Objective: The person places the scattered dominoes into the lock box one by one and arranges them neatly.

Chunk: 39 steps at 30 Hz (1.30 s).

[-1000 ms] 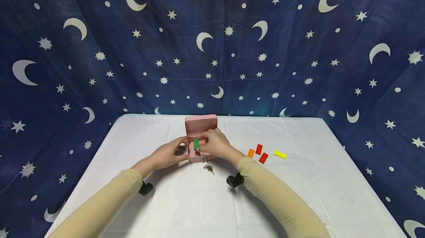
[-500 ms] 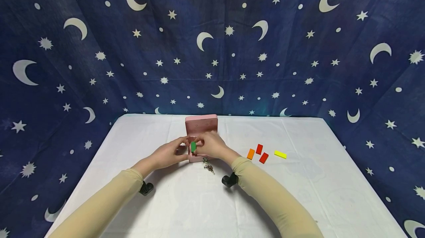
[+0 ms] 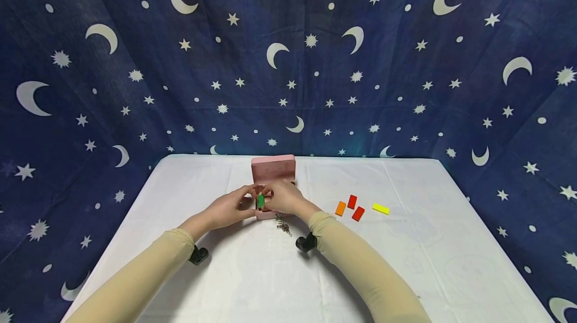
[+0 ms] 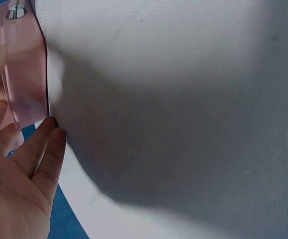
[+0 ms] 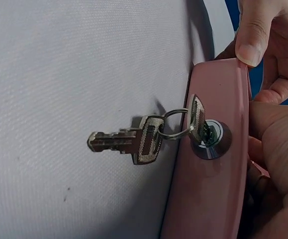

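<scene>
A pink metal cash box [image 3: 273,170] stands on the table with its lid raised. My left hand [image 3: 223,209] holds the box's left side, with the thumb at the front corner. Over the box, my right hand [image 3: 288,198] pinches a green rectangular block [image 3: 260,201] upright at the left end of the interior. In the right wrist view, a key sits in the front lock [image 5: 212,139], and a second key [image 5: 148,139] hangs from it on a ring. My right hand covers most of the box's inside, and the block does not show in either wrist view.
Right of the box lie an orange block [image 3: 340,208], two red blocks, one farther back [image 3: 352,202] and one nearer [image 3: 358,214], and a yellow block [image 3: 380,209]. A white cloth covers the table [image 3: 252,283]. Dark blue star-and-moon fabric [image 3: 315,117] hangs around it.
My right hand has moved left and lower with the green block, which now sits deeper at the box's left end. My left hand stays in place on the box.
</scene>
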Tool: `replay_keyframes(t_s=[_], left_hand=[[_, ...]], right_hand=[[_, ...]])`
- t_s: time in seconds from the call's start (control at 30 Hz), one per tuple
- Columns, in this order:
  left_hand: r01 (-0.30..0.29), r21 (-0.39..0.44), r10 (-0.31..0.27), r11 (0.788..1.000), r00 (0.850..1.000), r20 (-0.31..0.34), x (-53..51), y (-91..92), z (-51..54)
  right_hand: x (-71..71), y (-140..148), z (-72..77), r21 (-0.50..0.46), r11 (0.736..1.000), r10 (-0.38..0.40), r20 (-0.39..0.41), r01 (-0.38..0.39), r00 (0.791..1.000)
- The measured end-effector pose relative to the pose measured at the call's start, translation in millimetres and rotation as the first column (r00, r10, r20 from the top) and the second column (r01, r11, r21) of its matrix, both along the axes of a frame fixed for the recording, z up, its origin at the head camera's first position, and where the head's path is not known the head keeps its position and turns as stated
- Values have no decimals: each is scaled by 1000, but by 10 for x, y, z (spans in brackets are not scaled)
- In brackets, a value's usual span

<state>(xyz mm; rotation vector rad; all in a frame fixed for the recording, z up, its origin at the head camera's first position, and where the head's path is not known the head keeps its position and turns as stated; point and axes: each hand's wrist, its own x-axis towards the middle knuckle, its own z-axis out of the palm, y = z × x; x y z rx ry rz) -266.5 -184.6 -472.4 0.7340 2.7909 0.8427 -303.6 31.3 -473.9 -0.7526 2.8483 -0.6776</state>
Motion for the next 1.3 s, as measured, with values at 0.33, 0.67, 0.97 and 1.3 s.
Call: replay_keyframes(t_s=[0.33,0.67,0.97,1.3], left_hand=[[1,11,-1,1000,1000,0,-17,13,-11],[1,9,-1,1000,1000,6,-9,15,3],[0,9,0,1000,1000,4,-5,14,5],[0,2,0,1000,1000,1,0,13,9]], right_hand=[[3,-33,-4,43,999,8,27,-9,1000],[12,-55,-9,40,999,-8,30,7,1000],[17,-63,-38,37,999,-16,24,15,1000],[24,-47,-18,24,1000,-8,17,7,1000]])
